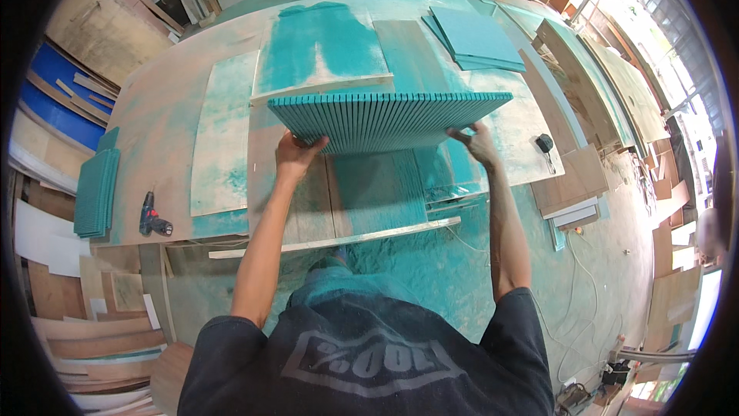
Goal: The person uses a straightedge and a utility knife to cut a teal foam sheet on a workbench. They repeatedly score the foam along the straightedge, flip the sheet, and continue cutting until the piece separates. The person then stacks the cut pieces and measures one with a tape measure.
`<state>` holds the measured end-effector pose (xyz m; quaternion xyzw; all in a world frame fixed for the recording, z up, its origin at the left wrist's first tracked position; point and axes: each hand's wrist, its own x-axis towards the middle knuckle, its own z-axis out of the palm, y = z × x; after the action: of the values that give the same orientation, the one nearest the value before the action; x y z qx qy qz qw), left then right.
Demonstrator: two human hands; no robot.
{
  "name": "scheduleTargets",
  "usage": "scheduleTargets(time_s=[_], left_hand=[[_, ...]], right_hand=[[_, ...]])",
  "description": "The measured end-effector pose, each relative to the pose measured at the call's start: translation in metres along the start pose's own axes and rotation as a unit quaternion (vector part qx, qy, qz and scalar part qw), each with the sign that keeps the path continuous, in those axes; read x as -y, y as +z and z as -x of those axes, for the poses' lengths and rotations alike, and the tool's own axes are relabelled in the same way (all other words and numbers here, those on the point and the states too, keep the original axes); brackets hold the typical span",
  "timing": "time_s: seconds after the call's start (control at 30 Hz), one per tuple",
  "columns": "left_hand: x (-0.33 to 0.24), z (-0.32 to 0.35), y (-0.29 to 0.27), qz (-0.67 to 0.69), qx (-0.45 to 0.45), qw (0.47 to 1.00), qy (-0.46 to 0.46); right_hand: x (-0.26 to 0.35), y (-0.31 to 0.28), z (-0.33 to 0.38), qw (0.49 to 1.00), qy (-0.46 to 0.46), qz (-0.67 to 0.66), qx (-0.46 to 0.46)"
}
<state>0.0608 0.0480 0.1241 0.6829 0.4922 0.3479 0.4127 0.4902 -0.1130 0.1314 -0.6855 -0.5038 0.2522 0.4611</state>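
A teal panel with narrow parallel grooves (385, 120) is held up and tilted above the dusty worktable (154, 147). At its left lower side my left hand (296, 156) grips the edge, thumb over the grooved face. My right hand (477, 144) has closed on the right lower side in the same manner. The fingers behind the panel are hidden. Beneath it, boards on the table carry teal dust.
Plain teal panels (481, 37) lie at the far right of the table, and grooved ones (98, 189) are stacked at its left edge. A cordless drill (154, 216) rests front left. A tape measure (544, 143) lies at right. A wooden strip (339, 240) runs along the front.
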Motion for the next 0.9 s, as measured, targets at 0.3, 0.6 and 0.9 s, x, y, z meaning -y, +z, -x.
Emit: scheduleTargets(time_s=[0.3,0.6,0.9], left_hand=[[-0.038,-0.038,-0.036,0.115,0.009,0.991,0.06],[-0.053,-0.012,-0.086,0.367,0.194,0.908,-0.053],[-0.071,0.038,-0.073,0.209,0.084,0.974,-0.004]], right_hand=[[0.047,0.017,0.003,0.976,-0.01,-0.203,-0.079],[0.1,0.017,0.055,0.949,0.076,-0.304,0.03],[0.093,0.052,0.068,0.988,0.071,-0.134,-0.014]])
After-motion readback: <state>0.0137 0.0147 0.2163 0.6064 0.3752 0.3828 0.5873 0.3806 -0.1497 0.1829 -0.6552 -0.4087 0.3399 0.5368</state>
